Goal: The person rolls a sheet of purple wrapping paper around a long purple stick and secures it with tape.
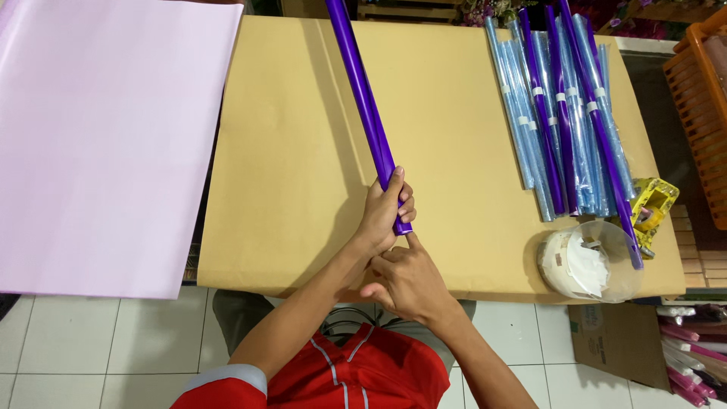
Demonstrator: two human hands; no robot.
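- Left hand (385, 212), centre of the frame: its grip is clamped around the lower end of a rolled purple sheet (365, 102), fingers wrapped over the tube.
- That purple roll runs from the hand up to the top edge of the frame, slanting slightly left, above the brown paper-covered surface (288, 151).
- Right hand (405, 284), just below the left: fingers loosely curled, forefinger stretched up and touching the bottom tip of the roll; its grip is not closed on anything.
- Upper right of the frame: a pile of rolled blue and purple sheets (564, 113) lies on the surface, each banded with white tape.
- Lower right: a white tape roll (587, 261) sits near the surface's edge, with a yellow tape dispenser (651, 208) just beside it.
- Left of the frame: a large pale pink sheet (106, 136) lies flat.
- Far right edge: an orange crate (700, 98).
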